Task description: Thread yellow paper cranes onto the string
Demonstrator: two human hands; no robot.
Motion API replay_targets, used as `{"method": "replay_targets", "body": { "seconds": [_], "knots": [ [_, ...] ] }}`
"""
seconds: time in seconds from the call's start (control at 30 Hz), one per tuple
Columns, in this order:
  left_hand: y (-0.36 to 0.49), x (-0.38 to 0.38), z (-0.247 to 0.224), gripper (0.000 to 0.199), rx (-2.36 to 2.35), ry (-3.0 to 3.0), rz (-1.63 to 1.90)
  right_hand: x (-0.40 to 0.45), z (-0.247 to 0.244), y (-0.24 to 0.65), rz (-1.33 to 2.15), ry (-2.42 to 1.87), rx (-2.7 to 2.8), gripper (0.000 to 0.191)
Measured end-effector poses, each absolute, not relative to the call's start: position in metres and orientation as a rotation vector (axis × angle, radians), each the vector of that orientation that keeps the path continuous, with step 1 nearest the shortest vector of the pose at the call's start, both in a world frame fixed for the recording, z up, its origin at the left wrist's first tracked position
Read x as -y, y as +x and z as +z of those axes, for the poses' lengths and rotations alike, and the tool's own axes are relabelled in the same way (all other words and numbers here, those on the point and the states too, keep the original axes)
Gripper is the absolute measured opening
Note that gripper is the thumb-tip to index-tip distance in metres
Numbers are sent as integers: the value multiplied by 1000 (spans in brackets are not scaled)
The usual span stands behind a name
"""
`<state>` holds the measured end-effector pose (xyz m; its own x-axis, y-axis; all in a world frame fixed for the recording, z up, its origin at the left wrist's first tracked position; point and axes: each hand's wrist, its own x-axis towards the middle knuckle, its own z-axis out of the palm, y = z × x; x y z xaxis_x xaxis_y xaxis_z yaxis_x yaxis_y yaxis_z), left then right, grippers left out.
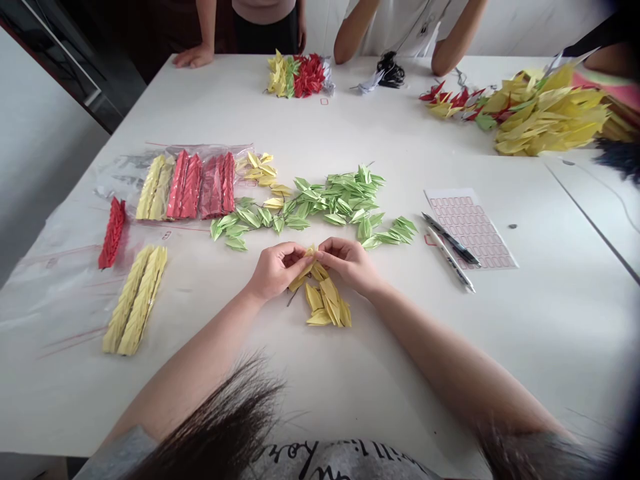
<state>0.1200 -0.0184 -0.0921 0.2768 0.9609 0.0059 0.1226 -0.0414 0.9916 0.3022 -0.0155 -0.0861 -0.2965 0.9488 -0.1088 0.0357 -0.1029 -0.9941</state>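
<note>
Close together at the middle of the table, my left hand (274,270) and my right hand (351,265) pinch a small folded yellow paper piece (311,251) between thumbs and fingers. Most of that piece is hidden by the fingertips. Just below hangs or lies a cluster of folded yellow papers (329,303), with a dark cord end poking out at its left. Beyond my hands spreads a string of folded green papers (345,197), pointed like leaves. A few folded yellow papers (261,170) join it at the upper left.
Clear bags at left hold packed red folded papers (185,185) and yellow stacks (135,300). Two pens (453,250) rest by a sticker sheet (467,220) at right. Across the table (215,120) are co-workers, black cord (391,70) and a big yellow paper bundle (550,113).
</note>
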Motion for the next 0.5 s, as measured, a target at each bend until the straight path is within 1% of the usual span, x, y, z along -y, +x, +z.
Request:
{"method": "replay_targets", "body": {
  "seconds": [0.2,0.37,0.5],
  "knots": [
    [117,17,-83,33,-1007,1383,862,22,-91,298,1282,-1162,1426,29],
    [114,16,-74,36,-940,1263,836,22,-85,298,1445,-976,1439,39],
    [113,16,-72,38,-927,1250,820,20,-82,301,1452,-978,1448,41]
  ]
}}
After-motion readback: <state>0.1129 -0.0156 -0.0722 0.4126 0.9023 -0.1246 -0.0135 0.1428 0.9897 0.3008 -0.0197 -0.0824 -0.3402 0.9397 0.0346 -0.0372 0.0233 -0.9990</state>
